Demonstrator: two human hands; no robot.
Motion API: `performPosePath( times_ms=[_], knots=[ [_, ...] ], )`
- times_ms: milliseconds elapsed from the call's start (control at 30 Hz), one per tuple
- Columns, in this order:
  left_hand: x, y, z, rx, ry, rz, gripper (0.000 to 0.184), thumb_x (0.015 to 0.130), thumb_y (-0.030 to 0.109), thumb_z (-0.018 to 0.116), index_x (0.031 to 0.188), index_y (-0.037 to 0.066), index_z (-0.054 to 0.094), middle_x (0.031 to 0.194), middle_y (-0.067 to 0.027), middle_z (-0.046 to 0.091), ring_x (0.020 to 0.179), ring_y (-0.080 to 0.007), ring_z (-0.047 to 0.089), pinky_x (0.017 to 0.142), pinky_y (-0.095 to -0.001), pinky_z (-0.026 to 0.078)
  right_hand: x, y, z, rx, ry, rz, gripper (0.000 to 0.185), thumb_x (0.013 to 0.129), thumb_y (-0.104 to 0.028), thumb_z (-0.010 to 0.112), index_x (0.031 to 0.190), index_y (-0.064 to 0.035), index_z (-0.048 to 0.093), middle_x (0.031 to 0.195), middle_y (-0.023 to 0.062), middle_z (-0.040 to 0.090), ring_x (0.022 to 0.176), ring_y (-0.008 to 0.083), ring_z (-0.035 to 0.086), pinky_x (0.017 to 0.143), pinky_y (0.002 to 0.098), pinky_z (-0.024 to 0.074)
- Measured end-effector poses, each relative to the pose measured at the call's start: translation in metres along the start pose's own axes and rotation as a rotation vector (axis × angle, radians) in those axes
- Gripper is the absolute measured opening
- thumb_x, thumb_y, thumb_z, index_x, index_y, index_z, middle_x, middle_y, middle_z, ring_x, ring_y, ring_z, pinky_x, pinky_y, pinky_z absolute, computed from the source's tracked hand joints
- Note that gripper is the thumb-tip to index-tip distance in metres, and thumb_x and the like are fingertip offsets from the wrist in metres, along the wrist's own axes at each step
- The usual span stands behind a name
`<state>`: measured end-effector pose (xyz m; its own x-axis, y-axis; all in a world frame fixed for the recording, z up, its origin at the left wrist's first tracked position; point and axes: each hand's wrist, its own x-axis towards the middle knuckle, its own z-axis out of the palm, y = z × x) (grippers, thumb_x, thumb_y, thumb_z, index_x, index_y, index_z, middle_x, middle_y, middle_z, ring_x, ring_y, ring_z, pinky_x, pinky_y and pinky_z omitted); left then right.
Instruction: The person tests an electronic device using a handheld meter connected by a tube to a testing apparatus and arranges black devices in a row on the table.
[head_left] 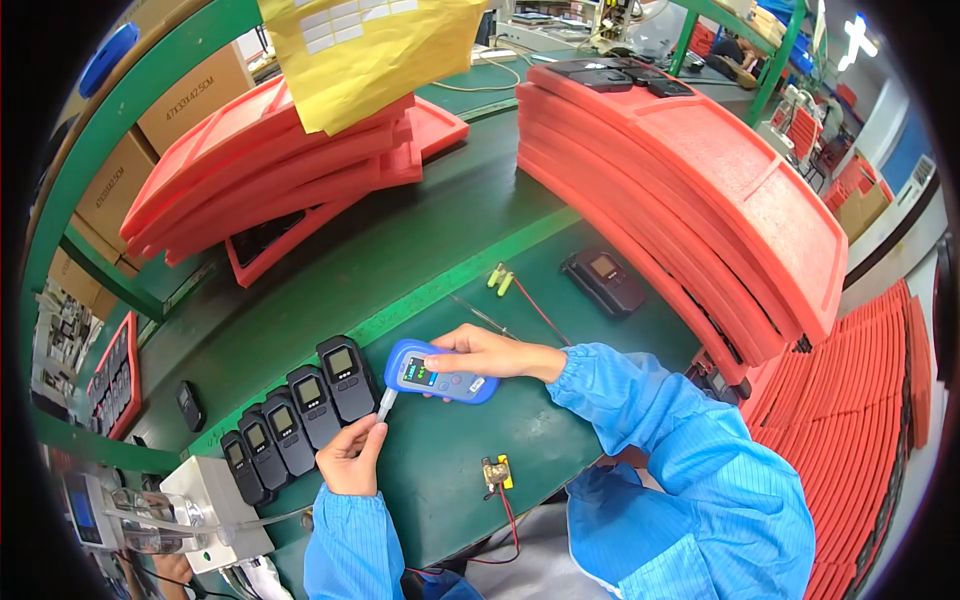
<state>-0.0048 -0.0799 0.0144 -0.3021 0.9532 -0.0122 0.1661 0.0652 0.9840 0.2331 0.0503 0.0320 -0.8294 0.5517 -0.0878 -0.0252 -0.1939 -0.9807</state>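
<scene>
A blue and white handheld device with a small lit screen lies in my right hand, whose thumb rests near the screen. Below the device's left end, my left hand pinches a short translucent tube, its top close to the device; whether they touch is hard to tell. Beside my hands, a row of several black devices with small screens runs down to the left. A small yellow and metallic part with red wires sits on the green bench near its front edge.
Stacked red trays stand at back left and back right; more red trays fill the right side. A black device and yellow-green parts lie beyond my right hand. A white box stands at lower left.
</scene>
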Motion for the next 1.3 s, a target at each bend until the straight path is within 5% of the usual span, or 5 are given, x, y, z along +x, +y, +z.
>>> performPosePath(
  times_ms=[1167, 1300],
  knots=[
    [0.0, -0.01, 0.003, 0.028, -0.031, 0.112, 0.021, 0.081, -0.003, 0.071, 0.101, -0.004, 0.068, 0.088, -0.0072, 0.067, 0.078, -0.0115, 0.063, 0.072, -0.0234, 0.052, 0.001, 0.003, 0.002, -0.078, 0.044, -0.014, 0.048, 0.093, -0.043, 0.057, 0.113, 0.0003, 0.063, 0.089, 0.0085, 0.068, 0.076, 0.0116, 0.064, 0.068, 0.0267, 0.0519],
    [0.0, -0.012, 0.002, 0.022, -0.032, 0.122, 0.02, 0.081, -0.003, 0.07, 0.101, -0.004, 0.068, 0.087, -0.0069, 0.067, 0.078, -0.0112, 0.063, 0.073, -0.0234, 0.052, 0.002, 0.004, -0.001, -0.092, 0.009, -0.013, 0.044, 0.095, -0.036, 0.055, 0.118, 0.0015, 0.059, 0.096, 0.012, 0.068, 0.076, 0.0146, 0.065, 0.07, 0.0281, 0.0535]
  ],
)
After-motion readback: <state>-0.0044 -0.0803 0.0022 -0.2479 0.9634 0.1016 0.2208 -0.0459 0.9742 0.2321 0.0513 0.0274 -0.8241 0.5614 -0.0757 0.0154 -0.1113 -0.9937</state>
